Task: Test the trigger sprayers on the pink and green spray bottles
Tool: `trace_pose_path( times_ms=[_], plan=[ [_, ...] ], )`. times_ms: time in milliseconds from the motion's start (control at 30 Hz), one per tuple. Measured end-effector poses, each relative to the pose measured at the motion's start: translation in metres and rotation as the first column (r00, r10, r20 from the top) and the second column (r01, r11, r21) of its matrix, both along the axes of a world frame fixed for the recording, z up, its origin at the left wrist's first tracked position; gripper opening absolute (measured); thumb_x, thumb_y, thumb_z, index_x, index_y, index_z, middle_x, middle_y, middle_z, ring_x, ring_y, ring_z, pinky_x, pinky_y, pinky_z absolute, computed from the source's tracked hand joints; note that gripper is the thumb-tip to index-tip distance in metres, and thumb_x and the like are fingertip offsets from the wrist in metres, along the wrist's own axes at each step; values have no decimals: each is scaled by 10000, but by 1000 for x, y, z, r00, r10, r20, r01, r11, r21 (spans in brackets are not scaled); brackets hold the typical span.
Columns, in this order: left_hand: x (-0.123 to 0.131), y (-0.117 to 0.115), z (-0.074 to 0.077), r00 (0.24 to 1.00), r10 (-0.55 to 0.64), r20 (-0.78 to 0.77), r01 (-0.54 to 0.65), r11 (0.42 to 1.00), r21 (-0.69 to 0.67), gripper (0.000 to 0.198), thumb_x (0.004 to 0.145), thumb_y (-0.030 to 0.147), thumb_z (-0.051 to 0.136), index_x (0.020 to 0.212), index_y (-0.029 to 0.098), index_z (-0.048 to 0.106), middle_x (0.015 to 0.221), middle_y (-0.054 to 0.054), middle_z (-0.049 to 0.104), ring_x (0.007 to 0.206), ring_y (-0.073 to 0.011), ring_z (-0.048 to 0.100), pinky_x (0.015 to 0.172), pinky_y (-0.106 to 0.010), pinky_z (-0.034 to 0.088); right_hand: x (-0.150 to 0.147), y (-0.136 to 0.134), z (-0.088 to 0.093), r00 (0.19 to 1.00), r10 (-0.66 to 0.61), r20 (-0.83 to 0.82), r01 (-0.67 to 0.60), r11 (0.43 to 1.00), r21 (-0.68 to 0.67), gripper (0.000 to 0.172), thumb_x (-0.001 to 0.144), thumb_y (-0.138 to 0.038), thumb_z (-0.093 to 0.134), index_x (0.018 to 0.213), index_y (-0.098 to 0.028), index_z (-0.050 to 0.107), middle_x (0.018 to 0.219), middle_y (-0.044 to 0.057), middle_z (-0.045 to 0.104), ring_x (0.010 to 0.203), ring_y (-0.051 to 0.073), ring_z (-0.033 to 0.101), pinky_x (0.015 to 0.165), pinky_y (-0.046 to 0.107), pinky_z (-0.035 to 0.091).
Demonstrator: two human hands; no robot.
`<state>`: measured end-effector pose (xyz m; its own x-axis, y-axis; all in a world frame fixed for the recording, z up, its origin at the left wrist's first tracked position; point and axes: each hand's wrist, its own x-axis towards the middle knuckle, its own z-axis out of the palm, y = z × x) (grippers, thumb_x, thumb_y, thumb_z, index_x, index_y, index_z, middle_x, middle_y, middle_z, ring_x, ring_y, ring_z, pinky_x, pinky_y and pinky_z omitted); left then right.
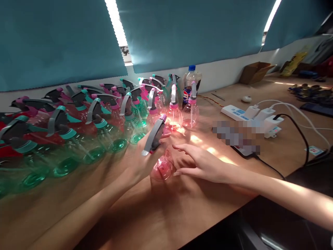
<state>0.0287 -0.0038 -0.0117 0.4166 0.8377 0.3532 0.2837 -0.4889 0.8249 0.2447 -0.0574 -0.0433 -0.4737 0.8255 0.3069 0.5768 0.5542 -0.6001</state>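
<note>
A pink clear spray bottle (162, 169) with a grey trigger head stands in front of me on the brown table. My left hand (142, 153) is closed round its upper part, just under the trigger head; some of the fingers are hidden behind it. To the right of the bottle, my right hand (204, 162) is open, thumb and fingers apart. Its fingertips are close to the bottle's side, and I cannot tell whether they touch. Just behind stand another pink spray bottle (173, 116) and a green one (137, 133).
Several rows of green and pink spray bottles (97, 140) fill the left side. A cola bottle (189, 81) stands by the wall. To the right are a white power strip (235, 114) with chargers and cables, a blurred-out phone-like object (244, 150) and a cardboard box (253, 73).
</note>
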Motion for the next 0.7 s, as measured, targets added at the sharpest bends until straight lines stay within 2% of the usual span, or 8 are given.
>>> trace_pose_path(
  times_ms=[100, 167, 267, 400, 500, 567, 633, 700],
  plan=[
    [35, 3, -5, 1000, -6, 28, 4, 997, 72, 309, 909, 389, 565, 1153, 206, 614, 1035, -65, 704, 884, -217, 653, 822, -356, 500, 12, -9, -2, 995, -99, -19, 99, 995, 0, 710, 870, -462, 678, 1472, -253, 363, 1436, 147, 549, 1265, 341, 565, 997, 501, 497],
    [59, 4, -7, 1000, -19, 24, 16, 994, 107, 271, 915, 401, 575, 1094, 202, 617, 1013, -59, 681, 890, -211, 630, 825, -349, 492, 20, -12, -5, 984, -172, -44, 172, 985, -4, 755, 856, -469, 688, 1487, -260, 328, 1441, 149, 537, 1279, 358, 547, 989, 515, 496],
    [94, 6, -6, 1000, -14, 1, 14, 993, 119, 273, 935, 446, 553, 1026, 195, 611, 913, -42, 637, 826, -204, 590, 786, -352, 491, 31, -13, -9, 948, -302, -100, 301, 953, -27, 792, 794, -519, 734, 1447, -255, 373, 1300, 148, 623, 1163, 373, 615, 900, 513, 534],
    [129, 10, -2, 992, -124, -21, 126, 986, 112, 336, 939, 462, 554, 1151, 203, 577, 1080, -72, 636, 993, -241, 595, 904, -401, 491, 45, -7, -9, 896, -420, -144, 410, 907, -94, 684, 761, -489, 755, 1338, -245, 480, 1150, 112, 682, 1001, 340, 681, 808, 469, 571],
    [137, 15, -2, 975, -216, -51, 219, 973, 73, 513, 902, 492, 599, 1317, 202, 511, 1259, -118, 604, 1121, -281, 586, 966, -446, 487, 61, -3, -9, 900, -410, -145, 398, 911, -103, 554, 763, -444, 756, 1237, -244, 552, 1121, 102, 692, 963, 323, 692, 790, 458, 585],
    [132, 17, -8, 962, -268, -53, 270, 962, 33, 671, 875, 510, 625, 1432, 202, 412, 1425, -156, 511, 1265, -320, 522, 1047, -497, 445, 73, -2, -8, 897, -407, -175, 397, 914, -86, 534, 743, -424, 783, 1196, -246, 565, 1127, 99, 694, 973, 319, 694, 820, 470, 583],
    [123, 19, -17, 964, -257, -72, 258, 966, 6, 737, 875, 505, 623, 1491, 225, 331, 1529, -160, 406, 1377, -338, 424, 1118, -546, 375, 88, 1, -6, 886, -407, -224, 395, 913, -97, 522, 748, -418, 786, 1189, -251, 562, 1134, 88, 703, 988, 309, 698, 849, 475, 580],
    [110, 20, -29, 955, -243, -170, 245, 970, -10, 722, 884, 511, 605, 1491, 231, 334, 1522, -158, 405, 1390, -348, 403, 1142, -584, 331, 106, 7, -2, 872, -429, -236, 409, 903, -133, 482, 784, -433, 759, 1191, -254, 573, 1120, 79, 721, 984, 303, 709, 845, 470, 586]
  ],
)
